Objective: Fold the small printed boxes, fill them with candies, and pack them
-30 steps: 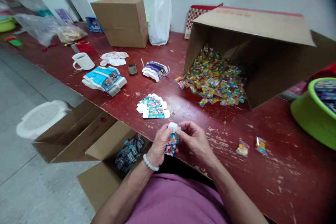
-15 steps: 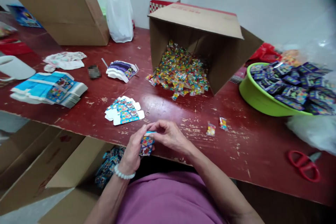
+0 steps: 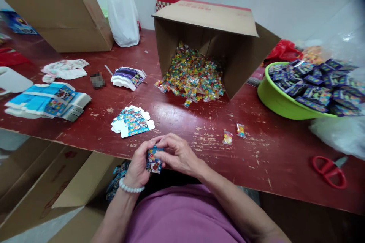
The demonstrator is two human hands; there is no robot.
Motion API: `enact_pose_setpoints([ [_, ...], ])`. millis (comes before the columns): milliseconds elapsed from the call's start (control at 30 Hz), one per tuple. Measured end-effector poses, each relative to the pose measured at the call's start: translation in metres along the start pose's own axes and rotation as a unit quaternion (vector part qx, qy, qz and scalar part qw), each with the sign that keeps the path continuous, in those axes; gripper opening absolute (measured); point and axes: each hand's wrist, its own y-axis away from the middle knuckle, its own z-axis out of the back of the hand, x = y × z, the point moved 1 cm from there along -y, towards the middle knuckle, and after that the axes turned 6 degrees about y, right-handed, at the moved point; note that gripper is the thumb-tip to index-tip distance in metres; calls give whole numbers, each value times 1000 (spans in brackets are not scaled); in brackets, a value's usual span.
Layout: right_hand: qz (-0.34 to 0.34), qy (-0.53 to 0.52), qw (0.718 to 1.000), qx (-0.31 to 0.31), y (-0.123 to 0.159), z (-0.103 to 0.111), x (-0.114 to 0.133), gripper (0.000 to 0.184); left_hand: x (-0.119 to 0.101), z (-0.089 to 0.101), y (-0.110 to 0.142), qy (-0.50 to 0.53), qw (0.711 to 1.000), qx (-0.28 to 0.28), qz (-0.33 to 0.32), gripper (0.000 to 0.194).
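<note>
My left hand, with a pale bead bracelet at the wrist, is wrapped round a small blue printed candy box at the table's front edge. The fingers and thumb of my right hand grip the same box from its right side and top. Its top end looks closed, with no white flap showing. Just beyond my hands lie several flattened blue-and-white boxes, fanned out on the red table. Two small candy packets, one pink-edged and one clear, rest to the right.
A carton on its side spills many wrapped candies. A green basin of purple boxes and red scissors are at right. Strapped blue box blanks and purple blanks lie left. An open carton stands below the edge.
The white flap at the box's top has been folded down out of sight. My right fingers moved down over the box's front. The view turned right, bringing the basin and scissors into sight.
</note>
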Motion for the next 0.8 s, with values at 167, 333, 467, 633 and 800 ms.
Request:
enact_pose_setpoints([
  [167, 43, 223, 974, 24, 9, -22, -4, 79, -3, 2, -5, 47, 999, -17, -11, 29],
  [333, 43, 329, 940, 83, -5, -40, -2, 86, -8, 8, -5, 51, 996, -45, -53, 22],
  [467, 62, 298, 945, 118, -17, -63, 4, 80, -11, 34, 8, 78, 990, -96, -75, 20],
  [633, 94, 232, 956, 150, -39, -76, -20, 67, -22, 112, 31, -68, 971, -160, -163, 41],
  [800, -38, 343, 938, 28, -83, -57, -66, 51, -35, 201, 42, -226, 898, -304, -224, 58],
])
